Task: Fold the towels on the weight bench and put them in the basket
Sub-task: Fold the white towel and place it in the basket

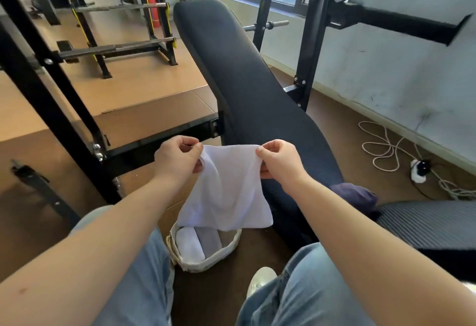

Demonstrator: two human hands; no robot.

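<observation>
- Legs in light-blue denim jeans point(144, 274) fill the bottom of the view, one on each side of the off-white woven round basket point(206, 265). A white shoe point(260, 280) is on the floor just right of the basket.
- Basket sits on the brown floor between the knees.
- Inside the basket: a rolled white towel point(189, 244) on the left and a folded grey towel point(209, 238) touching it on the right. Can't tell what's further right; it's hidden.
- Thin white cloth towel point(226, 191) hangs in the air directly above the basket. Its lower edge covers the basket's far rim.
- Left hand point(177, 161) pinches that towel's top left corner between thumb and curled fingers.
- Right hand point(279, 162) pinches the top right corner the same way. Top edge is stretched fairly taut between the hands.
- Black padded weight-bench counter point(244, 73) runs from right of the basket up and away beyond it, behind the hanging towel.
- Crumpled dark purple towel point(355, 195) lies on the counter, right of the basket and well apart from it.
- Coiled white cord point(386, 150) lies on the floor by the wall, far right of the basket.
</observation>
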